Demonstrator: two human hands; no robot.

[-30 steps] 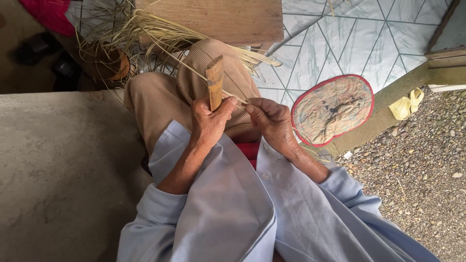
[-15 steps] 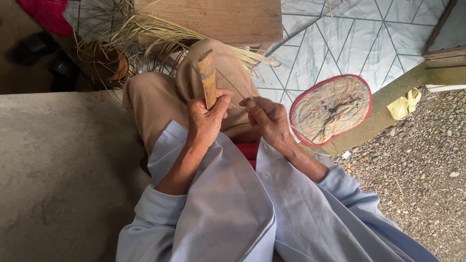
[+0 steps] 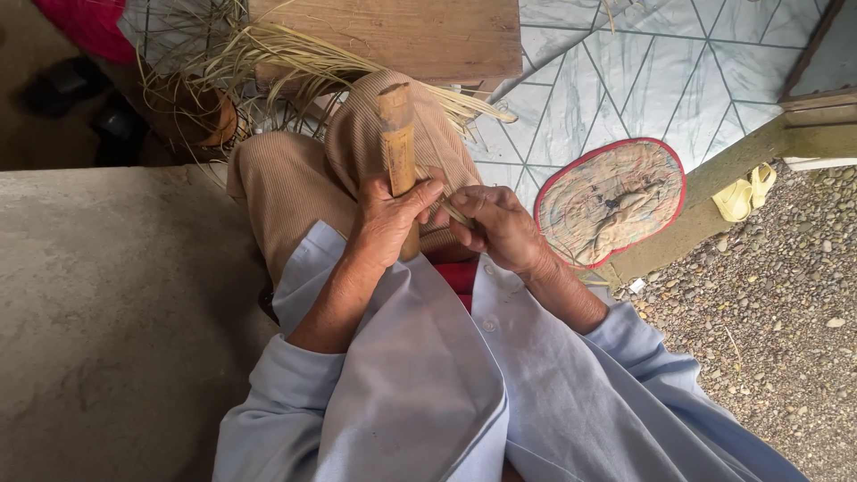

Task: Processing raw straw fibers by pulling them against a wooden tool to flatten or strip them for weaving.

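The left hand (image 3: pixel 386 225) was wrapped around the lower part of a bamboo piece (image 3: pixel 396 143), the fingers closed across its front, so the grip was firm and pressed together. The piece stood almost upright over the person's lap, and its long axis ran from the fist up and away from the body, toward the wooden bench (image 3: pixel 393 36). Most of its length stuck out above the hand; only a short end seemed to be below the fist.

The right hand (image 3: pixel 496 228) was just beside the left one, at the same height. Its fingertips were pinched together on a thin pale strip (image 3: pixel 451 211) that ran toward the bamboo — whether the strip was attached to the piece I could not tell. So the bamboo lay to the left of this pinch, very near, and the left hand was clearly the one carrying it.

Further out, the knees in tan trousers (image 3: pixel 295 183) were behind the bamboo, and a bundle of dry split fibres (image 3: pixel 295 54) spread over the tiled floor (image 3: pixel 643 80) beyond them. A woven fan with a red border (image 3: pixel 611 201) lay on the floor to the right — well apart from both hands.
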